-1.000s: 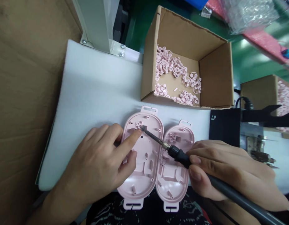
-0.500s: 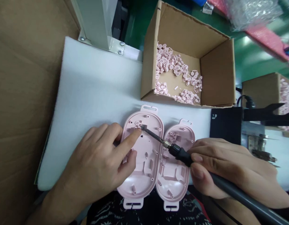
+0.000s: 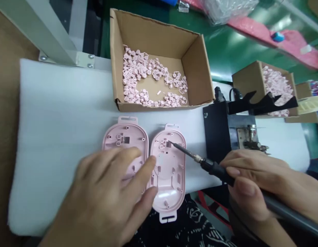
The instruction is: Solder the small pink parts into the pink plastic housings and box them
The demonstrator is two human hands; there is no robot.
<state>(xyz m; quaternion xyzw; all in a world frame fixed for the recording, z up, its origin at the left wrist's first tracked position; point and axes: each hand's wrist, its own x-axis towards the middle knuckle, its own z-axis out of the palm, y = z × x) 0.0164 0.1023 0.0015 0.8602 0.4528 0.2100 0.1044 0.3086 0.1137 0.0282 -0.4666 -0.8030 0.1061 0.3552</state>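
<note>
My right hand [image 3: 262, 178] — shut around the soldering iron [image 3: 215, 167], tip at the right pink shell [image 3: 169, 181] | my left hand [image 3: 104, 195] — open, holding nothing, spread over the left pink shell [image 3: 123, 137]

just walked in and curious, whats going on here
A person's left hand lies across two pink plastic shell halves on a white foam pad. Their right hand holds a soldering iron, its tip over the nearer shell. Beyond stands a cardboard box of small pink plastic parts.
</note>
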